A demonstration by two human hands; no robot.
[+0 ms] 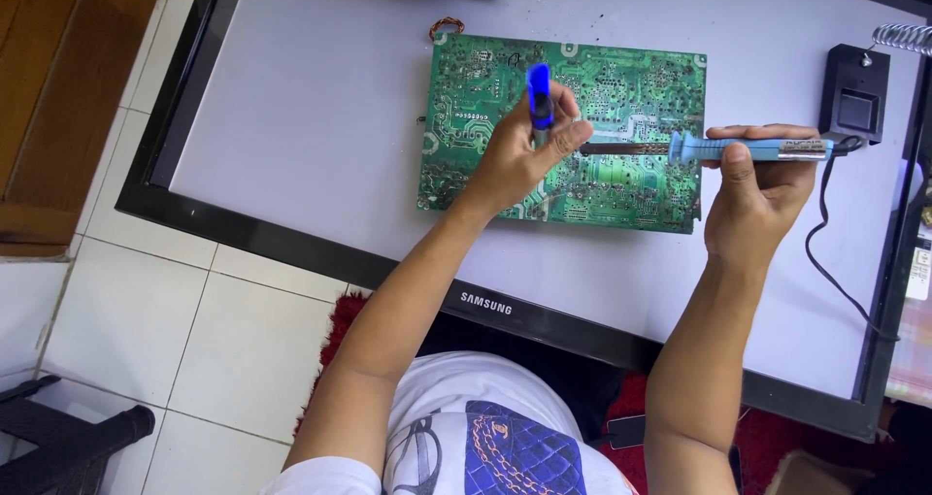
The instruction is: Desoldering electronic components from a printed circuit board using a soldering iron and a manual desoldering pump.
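Note:
A green circuit board (621,87) lies solder side up on a flat screen panel (311,97) with a black frame. My left hand (519,160) is closed around a blue desoldering pump (539,92), held upright over the middle of the board. My right hand (757,189) grips a blue-handled soldering iron (752,148), lying level, its dark tip (621,148) pointing left and ending close to my left fingers above the board.
A black iron stand with a coiled metal holder (859,92) sits at the panel's right edge, and the iron's black cord (825,252) trails down the right side. White floor tiles and a wooden cabinet (58,87) lie to the left; a red rug (335,325) is beneath me.

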